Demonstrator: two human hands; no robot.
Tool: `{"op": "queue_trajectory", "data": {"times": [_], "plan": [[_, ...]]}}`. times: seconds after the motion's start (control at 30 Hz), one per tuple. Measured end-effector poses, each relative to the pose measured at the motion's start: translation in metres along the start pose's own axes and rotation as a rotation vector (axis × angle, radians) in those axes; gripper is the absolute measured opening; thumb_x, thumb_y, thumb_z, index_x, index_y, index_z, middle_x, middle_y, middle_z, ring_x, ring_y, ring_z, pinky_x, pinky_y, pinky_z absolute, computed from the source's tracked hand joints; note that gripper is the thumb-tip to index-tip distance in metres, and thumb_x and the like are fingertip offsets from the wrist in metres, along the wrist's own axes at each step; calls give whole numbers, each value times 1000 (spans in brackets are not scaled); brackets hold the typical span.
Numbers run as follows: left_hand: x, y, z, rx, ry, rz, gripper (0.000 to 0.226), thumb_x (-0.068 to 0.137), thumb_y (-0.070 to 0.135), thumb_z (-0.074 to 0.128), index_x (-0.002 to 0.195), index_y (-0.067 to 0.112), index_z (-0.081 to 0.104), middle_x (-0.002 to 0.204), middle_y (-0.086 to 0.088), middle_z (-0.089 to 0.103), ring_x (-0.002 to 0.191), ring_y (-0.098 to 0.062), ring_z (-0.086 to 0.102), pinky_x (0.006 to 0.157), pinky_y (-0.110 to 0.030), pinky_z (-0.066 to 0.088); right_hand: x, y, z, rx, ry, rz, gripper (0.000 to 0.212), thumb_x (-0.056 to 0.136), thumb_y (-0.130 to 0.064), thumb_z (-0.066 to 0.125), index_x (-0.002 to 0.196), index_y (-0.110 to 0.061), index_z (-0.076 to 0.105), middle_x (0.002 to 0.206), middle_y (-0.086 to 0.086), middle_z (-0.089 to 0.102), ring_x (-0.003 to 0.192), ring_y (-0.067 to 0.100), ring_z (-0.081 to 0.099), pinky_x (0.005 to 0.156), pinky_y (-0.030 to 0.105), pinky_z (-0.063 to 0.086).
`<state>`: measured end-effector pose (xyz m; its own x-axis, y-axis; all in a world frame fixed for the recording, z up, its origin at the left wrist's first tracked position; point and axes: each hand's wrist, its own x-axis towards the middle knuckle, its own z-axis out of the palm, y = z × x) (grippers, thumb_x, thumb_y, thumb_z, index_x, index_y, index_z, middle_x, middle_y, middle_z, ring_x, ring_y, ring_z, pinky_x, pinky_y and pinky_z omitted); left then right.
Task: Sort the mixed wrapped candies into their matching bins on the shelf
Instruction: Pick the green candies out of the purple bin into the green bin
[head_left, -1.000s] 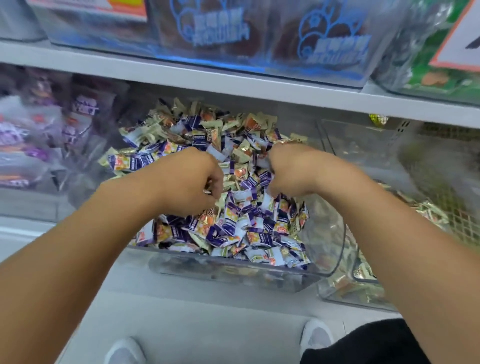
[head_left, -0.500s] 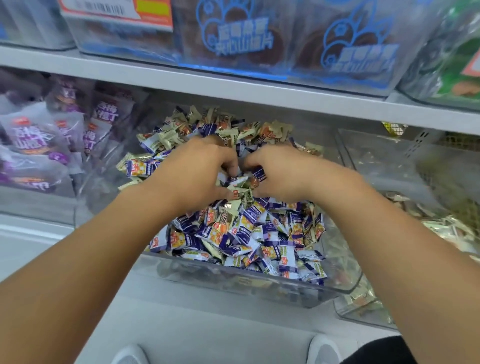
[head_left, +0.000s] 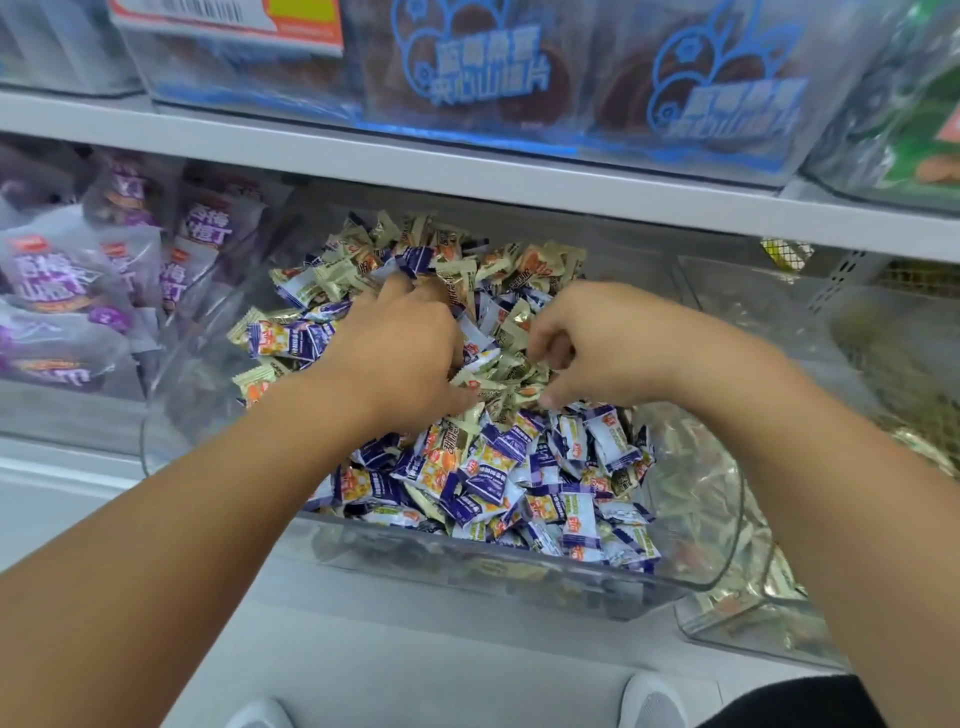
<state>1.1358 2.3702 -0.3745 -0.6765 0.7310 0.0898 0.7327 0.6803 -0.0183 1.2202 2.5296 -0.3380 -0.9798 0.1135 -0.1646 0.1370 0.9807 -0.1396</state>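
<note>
A clear plastic bin (head_left: 467, 566) on the lower shelf holds a heap of mixed wrapped candies: purple-and-white ones (head_left: 488, 478) and gold ones (head_left: 524, 270). Both my hands are in the middle of the heap. My left hand (head_left: 400, 353) lies spread over the candies, its fingers dug into the pile. My right hand (head_left: 587, 343) is curled, its fingers closed around a clump of gold candies (head_left: 509, 374) gathered between the two hands. What sits under my palms is hidden.
A clear bin of gold candies (head_left: 737, 618) stands to the right. Purple snack bags (head_left: 62, 291) fill the bin at the left. The upper shelf edge (head_left: 467, 171) runs just above the heap, with blue-printed packs (head_left: 493, 67) on it. My shoes (head_left: 649, 701) show below.
My view has dropped and drawn nearer. My hands came together over the heap, then my left hand reached deeper back while my right closed on gold candies.
</note>
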Motion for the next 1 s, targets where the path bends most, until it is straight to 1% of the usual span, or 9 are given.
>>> {"op": "queue_trajectory", "data": {"times": [0.13,0.23,0.3,0.37,0.47,0.6,0.8,0.9,1.0], "plan": [[2,-12,3,-201,17,-17,39,75,56,73,65,20,63,90,-3,61,91,-23,50,85,-38,47,11,-4,12,22,-84,-10,49,75,-36,85,116,-16,68,107,3,69,96,25,65,86,42,56],[-3,-11,-3,-466,32,-48,39,80,43,76,68,7,68,68,-13,64,52,-17,50,48,-26,45,11,-3,16,18,-110,-30,36,75,-29,86,104,-13,71,98,1,69,90,23,67,82,37,57],[-6,-9,-9,-629,52,-83,30,83,36,76,71,9,70,54,-3,58,39,-10,45,43,-32,50,9,0,16,17,-76,-67,21,79,-23,82,96,-16,74,91,-3,70,83,17,66,76,33,57],[-8,-8,-11,-738,76,-136,24,85,32,74,75,11,72,42,7,51,33,-3,39,36,-22,42,4,5,14,60,-21,-92,9,82,-19,76,90,-15,75,81,-4,70,73,15,65,67,30,56],[-9,-11,-13,-847,162,-193,16,84,31,76,80,16,74,54,8,65,41,1,49,47,-15,43,-2,11,8,123,114,-99,11,83,-21,71,81,-11,74,73,3,69,68,21,63,62,31,51],[-7,-19,-15,-971,175,-222,26,83,30,78,102,15,70,75,0,75,56,-9,66,73,-40,60,-6,17,0,311,209,48,27,85,-30,64,85,-3,65,78,14,69,67,26,64,62,35,50],[-3,-16,-7,-980,145,-194,30,92,25,68,120,16,61,71,-4,61,54,-17,68,59,-34,61,-2,11,5,789,84,220,17,88,-15,64,73,-15,55,102,10,62,84,20,70,66,31,62],[-3,-14,-6,-934,133,-186,22,95,25,63,116,20,60,85,-18,61,58,-23,72,65,-46,62,0,9,8,821,62,225,18,90,-12,58,73,-14,53,90,9,61,74,23,65,69,38,63],[-4,-13,-6,-830,164,-170,17,95,31,62,104,17,65,79,-9,62,55,-15,65,62,-41,61,2,6,9,765,86,226,4,96,-15,52,96,-11,54,75,12,63,63,22,71,66,36,62]]}}
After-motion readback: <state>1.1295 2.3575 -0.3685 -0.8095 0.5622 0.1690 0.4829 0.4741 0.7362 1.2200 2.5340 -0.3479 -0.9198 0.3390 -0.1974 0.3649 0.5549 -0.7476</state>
